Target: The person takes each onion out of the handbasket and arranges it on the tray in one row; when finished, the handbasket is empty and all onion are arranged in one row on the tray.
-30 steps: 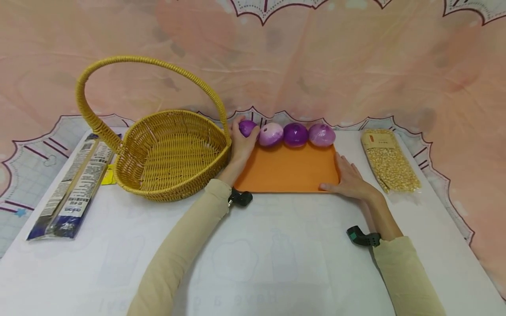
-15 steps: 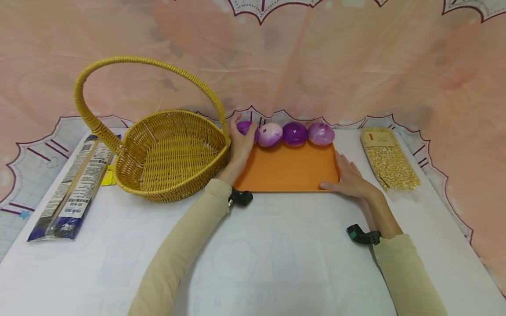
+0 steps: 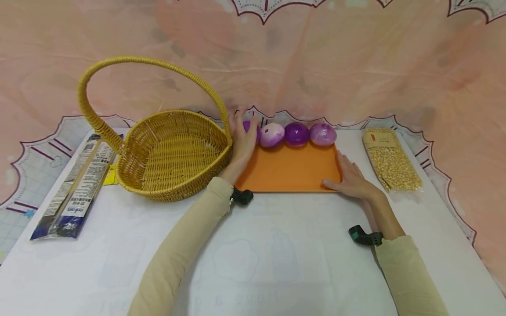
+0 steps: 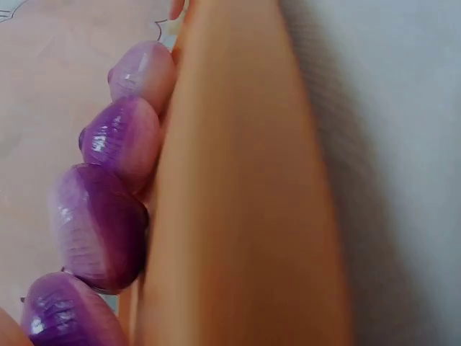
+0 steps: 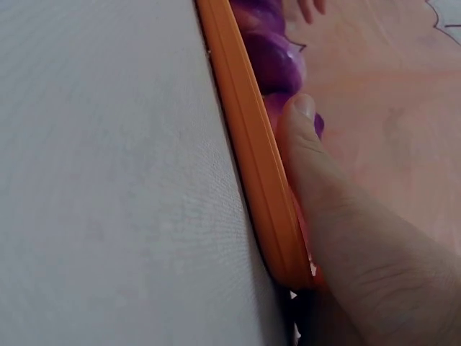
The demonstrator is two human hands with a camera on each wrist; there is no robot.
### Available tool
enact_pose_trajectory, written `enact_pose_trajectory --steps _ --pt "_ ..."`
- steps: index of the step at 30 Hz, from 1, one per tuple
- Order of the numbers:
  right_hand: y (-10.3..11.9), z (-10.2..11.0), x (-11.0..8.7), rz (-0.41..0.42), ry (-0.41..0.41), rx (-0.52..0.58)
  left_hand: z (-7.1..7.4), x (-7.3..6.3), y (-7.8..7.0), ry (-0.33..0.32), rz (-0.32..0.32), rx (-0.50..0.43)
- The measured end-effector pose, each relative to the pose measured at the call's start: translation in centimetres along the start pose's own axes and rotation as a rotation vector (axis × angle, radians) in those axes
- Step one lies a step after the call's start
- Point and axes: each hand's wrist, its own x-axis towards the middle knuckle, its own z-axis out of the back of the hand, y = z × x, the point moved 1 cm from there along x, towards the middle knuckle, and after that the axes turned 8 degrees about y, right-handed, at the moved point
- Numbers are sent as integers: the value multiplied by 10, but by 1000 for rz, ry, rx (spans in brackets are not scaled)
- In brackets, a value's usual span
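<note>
Several glossy purple onions stand in a row along the back of an orange tray (image 3: 296, 169). My left hand (image 3: 242, 142) is at the leftmost onion (image 3: 253, 131), its fingers extended and partly covering it. To the right of that are a white-and-purple onion (image 3: 272, 135), a dark purple onion (image 3: 297, 134) and a pale purple onion (image 3: 323, 134). The left wrist view shows the row beside the tray's side. My right hand (image 3: 353, 179) rests at the tray's right edge with straight fingers; its thumb (image 5: 306, 137) lies over the rim.
A yellow wicker basket (image 3: 178, 186) with a tall handle stands just left of the tray. Further left lies a long blue-ended packet (image 3: 75, 193) beside a yellow piece (image 3: 111, 175). A clear bag of yellow kernels (image 3: 393, 162) lies at the right. A patterned cloth hangs behind.
The fingers and thumb of my left hand have straightened and loosened from around the leftmost onion, which stays at the row's left end. My right hand stays at the tray's edge.
</note>
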Motion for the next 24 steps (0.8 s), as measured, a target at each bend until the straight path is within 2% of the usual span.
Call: enact_pose_trajectory --steps 4,8,15,24 --pt "-2 2 0 -9 3 54 -1 0 -6 46 -16 128" --pt "-4 4 1 -21 -7 115 -3 -2 -12 124 -30 274" --pt "-8 9 0 -9 -21 187 -7 -7 -17 234 -42 357" --pt "-5 18 -5 68 -74 210 -10 -7 -21 270 -61 473"
